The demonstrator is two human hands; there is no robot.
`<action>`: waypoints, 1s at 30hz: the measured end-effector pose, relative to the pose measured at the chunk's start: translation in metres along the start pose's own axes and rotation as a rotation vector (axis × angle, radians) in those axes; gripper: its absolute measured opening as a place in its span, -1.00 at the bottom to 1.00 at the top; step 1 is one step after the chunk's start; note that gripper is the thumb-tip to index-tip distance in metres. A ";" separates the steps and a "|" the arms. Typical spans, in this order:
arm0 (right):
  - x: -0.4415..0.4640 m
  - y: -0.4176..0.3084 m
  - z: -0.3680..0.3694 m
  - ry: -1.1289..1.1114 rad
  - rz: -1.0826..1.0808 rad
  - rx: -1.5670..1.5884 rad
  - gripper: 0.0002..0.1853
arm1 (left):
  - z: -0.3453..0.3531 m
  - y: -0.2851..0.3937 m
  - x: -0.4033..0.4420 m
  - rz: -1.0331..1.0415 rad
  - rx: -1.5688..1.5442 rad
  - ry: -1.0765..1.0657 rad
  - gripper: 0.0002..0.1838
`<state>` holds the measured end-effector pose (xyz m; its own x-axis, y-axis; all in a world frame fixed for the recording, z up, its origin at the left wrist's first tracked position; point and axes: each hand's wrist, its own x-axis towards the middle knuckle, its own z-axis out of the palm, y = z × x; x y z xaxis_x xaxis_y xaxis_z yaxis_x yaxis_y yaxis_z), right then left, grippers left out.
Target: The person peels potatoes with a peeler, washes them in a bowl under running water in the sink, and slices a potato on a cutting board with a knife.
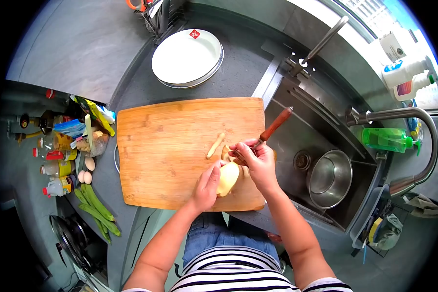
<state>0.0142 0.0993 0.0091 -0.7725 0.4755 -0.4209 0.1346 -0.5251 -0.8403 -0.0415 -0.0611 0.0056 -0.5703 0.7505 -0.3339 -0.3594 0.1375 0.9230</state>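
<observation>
A peeled yellow potato [227,179] is held in my left hand [207,187], above the front right part of the wooden cutting board [165,146]. My right hand [258,163] grips a peeler [276,124] by its metal part, its reddish-brown wooden handle pointing up and away to the right. The fingers of both hands are close together at the far end of the potato. One long strip of peel [215,145] lies on the board beyond the hands, and more peel lies beside and partly behind my right hand.
White plates [186,56] are stacked behind the board. To the right, the sink [289,141] holds a metal pot [330,179], with a curved faucet [430,146] beyond. Eggs [87,177], green gourds [98,211] and bottles [58,186] are at the left.
</observation>
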 end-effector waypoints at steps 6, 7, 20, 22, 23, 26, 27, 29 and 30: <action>-0.002 0.001 -0.003 -0.021 -0.440 -0.450 -0.91 | 0.000 0.009 0.001 -0.100 -0.088 0.028 -0.38; -0.002 0.003 -0.004 -0.050 -0.334 -0.201 -0.90 | 0.000 0.007 0.002 -0.113 -0.086 0.038 -0.38; -0.002 -0.007 0.009 -0.101 0.173 0.255 -0.79 | -0.006 -0.007 0.000 0.146 -0.013 -0.066 -0.32; -0.001 -0.009 0.007 -0.020 0.173 0.195 -0.84 | -0.013 -0.009 -0.001 0.112 -0.019 -0.177 -0.32; 0.002 -0.001 0.003 -0.021 0.074 0.060 -0.85 | -0.009 -0.010 -0.002 0.012 -0.181 -0.111 -0.35; -0.004 -0.003 -0.001 0.016 -0.199 -0.369 -0.92 | 0.006 0.001 -0.004 -0.257 -0.543 0.042 -0.41; -0.006 -0.001 -0.003 -0.017 -0.336 -0.397 -0.92 | 0.006 0.000 -0.004 -0.316 -0.587 0.071 -0.41; -0.011 0.008 -0.008 -0.151 -0.367 -0.215 -0.93 | 0.006 0.002 -0.001 -0.395 -0.615 0.097 -0.41; -0.018 0.007 -0.004 -0.226 -0.280 -0.166 -0.93 | 0.009 0.004 0.000 -0.411 -0.560 0.115 -0.37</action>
<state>0.0319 0.0900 0.0095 -0.9083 0.4070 -0.0970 -0.0169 -0.2673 -0.9635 -0.0361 -0.0549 0.0107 -0.3706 0.6318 -0.6809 -0.8709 0.0184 0.4911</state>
